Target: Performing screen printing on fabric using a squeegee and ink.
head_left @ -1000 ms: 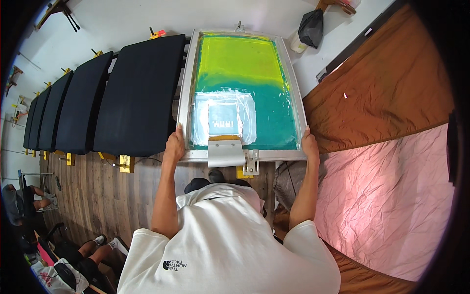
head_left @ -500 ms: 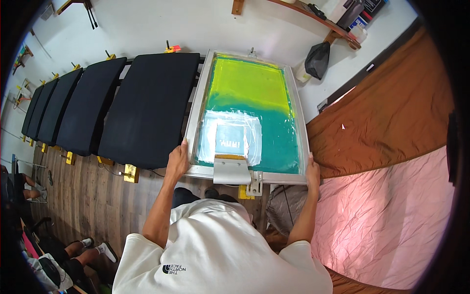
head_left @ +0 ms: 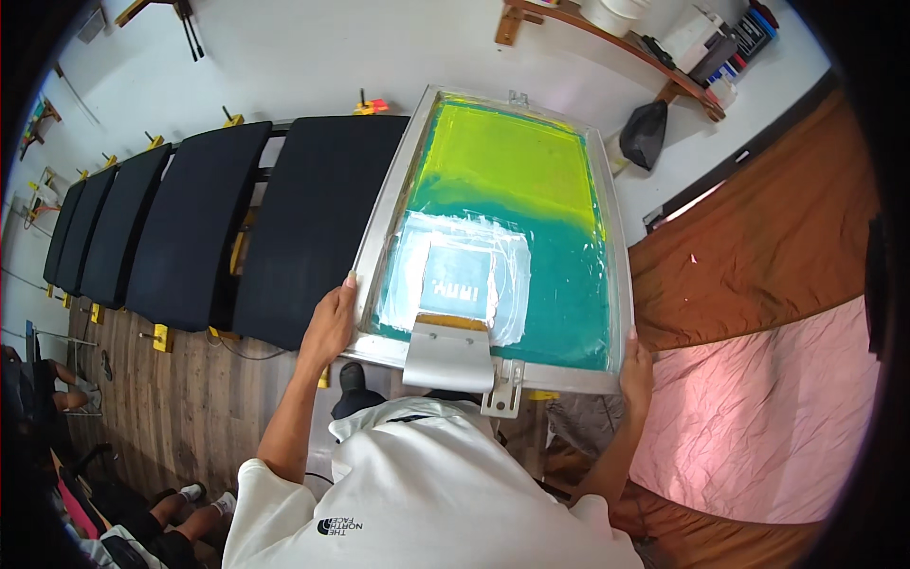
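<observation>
Between my hands is a screen printing frame with a metal rim and a green and yellow-green mesh. White ink is smeared around a pale square at its near left. My left hand is closed on the frame's left rim near the front corner. On the right rim, also near the front, my right hand grips the metal. A squeegee with a grey metal holder rests on the near edge beside the pale square. Next to it a slotted metal bracket juts from the front rim.
Several black-covered printing boards stand in a row to the left, with yellow clamps at their ends. At right hang brown cloth and pink cloth. A wall shelf holds containers. Another person's legs show at lower left.
The screen printing frame, held in both my hands, has shifted right and tilted slightly, and now appears larger and overlaps the nearest black board. My body has moved along with it.
</observation>
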A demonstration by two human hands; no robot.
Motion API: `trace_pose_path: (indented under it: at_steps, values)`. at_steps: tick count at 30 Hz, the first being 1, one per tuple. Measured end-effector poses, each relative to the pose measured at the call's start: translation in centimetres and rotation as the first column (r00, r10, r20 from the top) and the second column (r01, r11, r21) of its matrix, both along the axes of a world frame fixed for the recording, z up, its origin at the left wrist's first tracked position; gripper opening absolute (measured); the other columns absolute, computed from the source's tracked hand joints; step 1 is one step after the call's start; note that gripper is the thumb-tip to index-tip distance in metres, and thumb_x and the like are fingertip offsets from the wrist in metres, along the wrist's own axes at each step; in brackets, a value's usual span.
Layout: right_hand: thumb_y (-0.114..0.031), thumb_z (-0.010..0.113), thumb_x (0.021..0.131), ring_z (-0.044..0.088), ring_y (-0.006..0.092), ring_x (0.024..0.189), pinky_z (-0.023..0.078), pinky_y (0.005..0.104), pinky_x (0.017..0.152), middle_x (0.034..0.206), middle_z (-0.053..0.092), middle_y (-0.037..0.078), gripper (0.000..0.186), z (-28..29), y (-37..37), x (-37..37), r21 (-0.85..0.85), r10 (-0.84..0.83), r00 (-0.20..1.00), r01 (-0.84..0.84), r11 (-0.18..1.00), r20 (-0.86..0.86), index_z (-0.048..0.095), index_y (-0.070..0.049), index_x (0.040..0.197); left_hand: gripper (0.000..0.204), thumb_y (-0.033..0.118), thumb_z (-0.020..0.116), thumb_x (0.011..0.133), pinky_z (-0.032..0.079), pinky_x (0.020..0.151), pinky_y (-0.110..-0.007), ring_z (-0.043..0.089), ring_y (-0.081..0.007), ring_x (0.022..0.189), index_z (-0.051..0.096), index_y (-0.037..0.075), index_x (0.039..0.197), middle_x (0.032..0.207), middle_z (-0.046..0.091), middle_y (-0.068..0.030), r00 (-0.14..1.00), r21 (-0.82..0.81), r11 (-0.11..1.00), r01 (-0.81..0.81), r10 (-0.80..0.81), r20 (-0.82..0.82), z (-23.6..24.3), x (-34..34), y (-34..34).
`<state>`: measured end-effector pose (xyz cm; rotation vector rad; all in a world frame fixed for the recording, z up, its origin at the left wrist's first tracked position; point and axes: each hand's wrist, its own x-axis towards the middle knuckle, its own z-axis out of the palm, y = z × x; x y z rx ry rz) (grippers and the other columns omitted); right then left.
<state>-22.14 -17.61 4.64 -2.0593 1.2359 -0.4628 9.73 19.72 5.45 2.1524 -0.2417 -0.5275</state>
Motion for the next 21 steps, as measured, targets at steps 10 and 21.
trace_pose_path:
  at_steps: [10,21]
  values:
    - [-0.048,0.037,0.105,0.055,0.0178,0.084,0.046,0.0343,0.080,0.088,0.065,0.016,0.063,-3.3,16.5,10.2,0.137,-0.062,0.993,0.048,0.989,0.102,0.062,0.010,0.104,0.077,0.059,0.028,0.103,0.046,0.092,-0.038,0.061,-0.0290,0.098,0.060,-0.010,0.117,0.105,0.065,-0.0262,0.998,-0.067,0.996,-0.052,0.053,0.025,-2.3,7.8,17.4]
    - [-0.049,0.037,0.104,0.059,0.0194,0.083,0.047,0.0383,0.080,0.086,0.065,0.023,0.065,-7.4,22.2,22.7,0.104,0.008,0.993,-0.021,0.994,0.122,0.061,0.011,0.106,0.061,0.058,0.034,0.103,0.032,0.061,-0.031,0.033,-0.0119,0.067,0.055,0.003,0.086,0.072,0.042,-0.0015,0.988,-0.171,0.977,-0.127,0.140,0.064,-7.3,16.2,25.6]
